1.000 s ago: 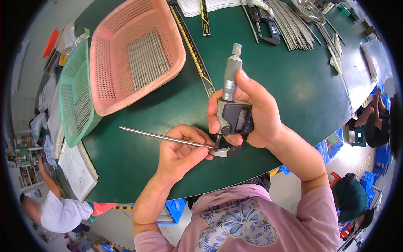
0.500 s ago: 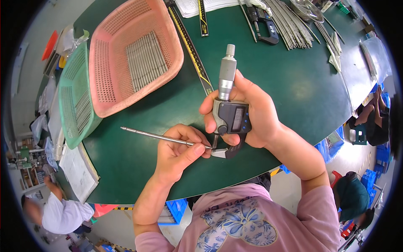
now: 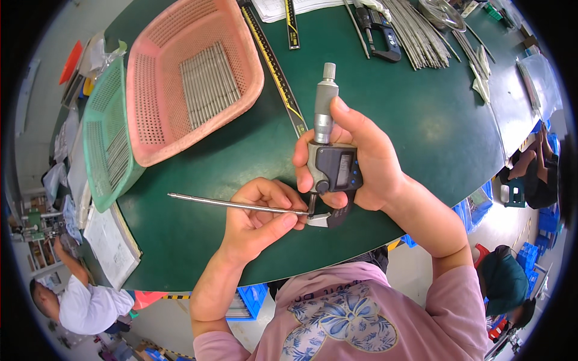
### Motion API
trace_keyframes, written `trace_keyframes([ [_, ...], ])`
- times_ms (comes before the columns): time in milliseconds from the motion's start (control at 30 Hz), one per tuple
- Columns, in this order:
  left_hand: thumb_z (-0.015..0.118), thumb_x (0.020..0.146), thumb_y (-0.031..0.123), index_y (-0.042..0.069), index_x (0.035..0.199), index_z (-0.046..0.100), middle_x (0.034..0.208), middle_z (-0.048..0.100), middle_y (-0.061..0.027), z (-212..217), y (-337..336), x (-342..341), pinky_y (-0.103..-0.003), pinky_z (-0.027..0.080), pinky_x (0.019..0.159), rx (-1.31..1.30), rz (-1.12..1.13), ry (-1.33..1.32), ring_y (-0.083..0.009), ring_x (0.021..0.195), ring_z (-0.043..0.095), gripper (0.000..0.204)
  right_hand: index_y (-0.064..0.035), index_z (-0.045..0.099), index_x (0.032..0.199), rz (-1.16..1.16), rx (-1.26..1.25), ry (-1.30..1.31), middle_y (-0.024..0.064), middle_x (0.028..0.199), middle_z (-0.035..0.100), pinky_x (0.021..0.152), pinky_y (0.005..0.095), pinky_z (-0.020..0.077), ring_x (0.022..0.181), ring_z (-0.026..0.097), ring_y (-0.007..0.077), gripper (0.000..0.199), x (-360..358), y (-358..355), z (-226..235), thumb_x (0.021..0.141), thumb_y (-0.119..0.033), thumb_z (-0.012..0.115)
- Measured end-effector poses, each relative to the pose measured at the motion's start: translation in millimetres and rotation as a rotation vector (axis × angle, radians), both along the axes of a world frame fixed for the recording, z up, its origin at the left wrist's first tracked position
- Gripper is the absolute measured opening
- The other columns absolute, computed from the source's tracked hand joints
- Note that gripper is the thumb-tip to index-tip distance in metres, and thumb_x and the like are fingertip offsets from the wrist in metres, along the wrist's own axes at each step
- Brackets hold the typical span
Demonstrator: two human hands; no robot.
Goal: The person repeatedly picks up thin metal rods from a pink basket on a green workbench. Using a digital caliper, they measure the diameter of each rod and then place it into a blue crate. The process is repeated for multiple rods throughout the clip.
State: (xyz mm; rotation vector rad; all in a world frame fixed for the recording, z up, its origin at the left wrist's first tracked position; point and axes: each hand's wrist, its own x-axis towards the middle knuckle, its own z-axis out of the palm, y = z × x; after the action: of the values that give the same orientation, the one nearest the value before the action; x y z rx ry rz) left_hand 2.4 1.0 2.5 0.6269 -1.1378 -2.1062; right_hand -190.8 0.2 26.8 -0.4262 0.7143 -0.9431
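Observation:
My left hand (image 3: 257, 218) pinches a thin metal rod (image 3: 208, 201) between thumb and fingers. The rod's free end points left, and its right end lies between the jaws of a digital micrometer (image 3: 335, 163). My right hand (image 3: 372, 157) is wrapped round the micrometer's frame, with the thumb up beside the grey thimble. The micrometer's barrel points away from me, and its small display faces up. Whether the spindle touches the rod is too small to tell. Both hands are above the green tabletop (image 3: 198, 253).
A pink basket (image 3: 150, 153) with a row of metal rods stands far left, beside a green basket (image 3: 99, 174) holding rods. Rulers (image 3: 274, 66), a second micrometer (image 3: 385, 45) and a bundle of long rods (image 3: 415, 36) lie at the back. Papers (image 3: 114, 249) rest left; co-workers sit both sides.
The rod's free end has swung slightly toward me and left, so the rod lies flatter across the view. The micrometer has shifted very slightly right; both grips are unchanged.

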Motion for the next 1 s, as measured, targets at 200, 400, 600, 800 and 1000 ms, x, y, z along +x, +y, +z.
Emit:
trace_keyframes([
  [200, 0.058, 0.074, -0.007, 0.002, 0.085, 0.047, 0.089, 0.055, -0.0131, -1, 0, -4, -0.03, 0.05, 0.065, 0.02, -0.005, -0.011, -0.0174, 0.075, 0.057, 0.017, 0.001, 0.055, 0.081, -0.01, -0.014, 0.013, 0.0152, 0.065, 0.058, 0.032, 0.0219, 0.0358, 0.038, 0.046, 0.0148, 0.067, -4, 2, 1, 0.083, -0.06, 0.027],
  [400, 0.056, 0.08, 0.007, 0.001, 0.087, 0.048, 0.088, 0.056, -0.0141, -1, 1, -3, -0.031, 0.051, 0.067, 0.051, 0.016, -0.025, -0.0195, 0.08, 0.058, 0.013, 0.002, 0.054, 0.084, -0.013, 0.017, -0.015, 0.0117, 0.065, 0.058, 0.038, 0.0223, 0.0364, 0.038, 0.045, 0.0141, 0.064, -4, 0, 4, 0.085, -0.056, 0.027],
  [600, 0.046, 0.079, 0.003, 0.0, 0.098, 0.044, 0.081, 0.057, -0.015, 12, -10, 12, -0.026, 0.046, 0.052, 0.075, 0.254, -0.018, -0.0172, 0.064, 0.056, 0.02, 0.0039, 0.053, 0.089, -0.095, 0.05, -0.063, 0.0147, 0.066, 0.057, 0.032, 0.0232, 0.0353, 0.036, 0.045, 0.0162, 0.068, 1, 0, 5, 0.084, -0.057, 0.023],
  [800, 0.047, 0.078, 0.006, 0.002, 0.099, 0.048, 0.074, 0.055, -0.0086, 55, -60, 103, -0.018, 0.022, 0.033, -0.238, 0.758, -0.186, -0.0034, 0.039, 0.033, 0.022, 0.0034, 0.052, 0.087, -0.147, -0.007, -0.008, 0.0157, 0.066, 0.055, 0.034, 0.0257, 0.0354, 0.036, 0.041, 0.0179, 0.065, 4, 3, 5, 0.085, -0.055, 0.024],
  [1000, 0.053, 0.075, -0.001, 0.001, 0.083, 0.059, 0.075, 0.058, -0.0042, 42, -122, 236, -0.025, 0.043, 0.066, -0.766, 0.81, -1.137, -0.0118, 0.07, 0.053, 0.01, 0.0025, 0.053, 0.087, -0.115, -0.012, -0.011, 0.0155, 0.065, 0.055, 0.036, 0.0269, 0.0356, 0.036, 0.042, 0.0189, 0.062, 12, 6, 6, 0.085, -0.053, 0.024],
])
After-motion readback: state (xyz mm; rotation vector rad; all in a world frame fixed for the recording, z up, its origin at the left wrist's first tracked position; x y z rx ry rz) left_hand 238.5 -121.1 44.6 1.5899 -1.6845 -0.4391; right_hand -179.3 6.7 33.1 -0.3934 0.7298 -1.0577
